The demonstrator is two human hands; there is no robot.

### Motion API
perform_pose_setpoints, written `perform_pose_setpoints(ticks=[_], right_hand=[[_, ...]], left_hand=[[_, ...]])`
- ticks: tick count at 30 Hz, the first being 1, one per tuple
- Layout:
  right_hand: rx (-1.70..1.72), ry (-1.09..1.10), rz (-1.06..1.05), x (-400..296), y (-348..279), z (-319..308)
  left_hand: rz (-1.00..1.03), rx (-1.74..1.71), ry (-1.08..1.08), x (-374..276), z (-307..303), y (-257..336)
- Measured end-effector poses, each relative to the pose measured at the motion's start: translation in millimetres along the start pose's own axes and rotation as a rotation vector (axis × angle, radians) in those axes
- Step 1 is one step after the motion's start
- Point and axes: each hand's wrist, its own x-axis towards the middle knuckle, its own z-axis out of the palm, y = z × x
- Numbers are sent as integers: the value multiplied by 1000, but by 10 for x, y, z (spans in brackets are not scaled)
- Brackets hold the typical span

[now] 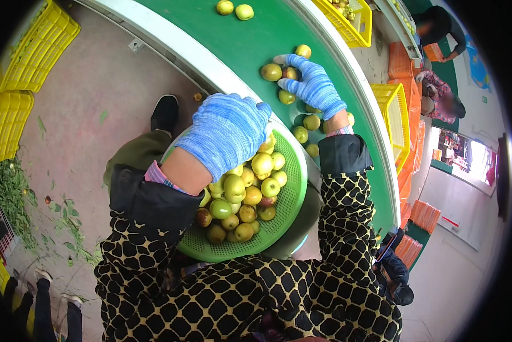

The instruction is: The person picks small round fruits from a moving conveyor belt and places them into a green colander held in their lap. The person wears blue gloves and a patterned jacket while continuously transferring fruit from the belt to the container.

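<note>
A green plastic colander basket [296, 188] rests at my lap against the belt's edge, heaped with round jujube-like fruits [234, 188], green, yellow and some with brown patches. My left hand [224, 132], in a blue knit glove, is over the basket's far left side with its fingers curled down; its palm and fingertips are hidden. On the green conveyor belt [221, 34], my gloved right hand [313, 85] reaches over loose fruits, thumb and fingers apart. A reddish-brown fruit [290, 73] lies between them, beside a greenish fruit [271, 72]. More fruits [311, 122] lie under and near the right wrist.
White side rails [230, 70] border the belt. Yellow crates [392, 119] stand beyond it, others [42, 47] at left. Leaves [8, 184] litter the floor near a person's legs [44, 303]. Other people [441, 96] are at the right, near orange sacks [403, 68].
</note>
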Motion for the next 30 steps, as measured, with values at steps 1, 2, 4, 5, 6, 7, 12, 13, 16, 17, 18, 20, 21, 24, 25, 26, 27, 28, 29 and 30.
perform_pose_setpoints(ticks=[1, 2, 4, 5, 6, 7, 12, 13, 16, 17, 18, 20, 21, 24, 25, 26, 27, 28, 29, 30], right_hand=[[-8, 6, -26, 8, 19, 28], [-13, 11, -55, 31, 34, 64], [-138, 17, -99, -73, -23, 1], [-200, 18, -122, -106, -67, -7], [-294, 18, -141, -124, -47, 17], [-371, 4, -120, -95, -149, 60], [-402, 86, -124, -63, -140, 50], [-367, 153, -138, -89, -91, -22], [-278, 372, 36, 131, 132, -142], [-265, 421, 101, 194, 170, -238], [-230, 392, 61, 348, 261, -269], [-183, 339, 12, 512, 490, -350], [-183, 295, 14, 558, 472, -329], [-223, 203, 21, 669, 430, -264], [-259, 195, 23, 671, 423, -230], [-295, 187, 26, 662, 419, -200], [-333, 184, 34, 634, 370, -206], [-332, 164, 94, 604, 280, -224], [-329, 156, 85, 596, 269, -229], [-323, 146, 71, 602, 258, -220]], left_hand=[[-7, 2, -5, -8, 0, -15], [-18, 5, -10, -21, 1, -34], [15, 4, 2, 18, -19, 20], [26, 5, 15, 22, -31, 41], [42, 12, 24, 47, -29, 76], [28, 21, 27, 40, -26, 61], [10, 12, 62, 22, 5, 38], [19, 1, 70, 31, 15, 35], [-3, 23, 94, 2, 97, -7], [11, 15, 102, 16, 95, -6], [30, 11, 145, -7, 119, -19], [49, 9, 146, 22, 115, 13], [45, 5, 143, 24, 123, 9], [35, -4, 123, 34, 111, 11], [27, -5, 114, 22, 121, 13], [32, 4, 132, 20, 157, 5], [44, 15, 150, 25, 169, 3], [57, 26, 168, 27, 170, 3], [58, 15, 161, 27, 162, 5], [52, 6, 154, 21, 152, 3]])
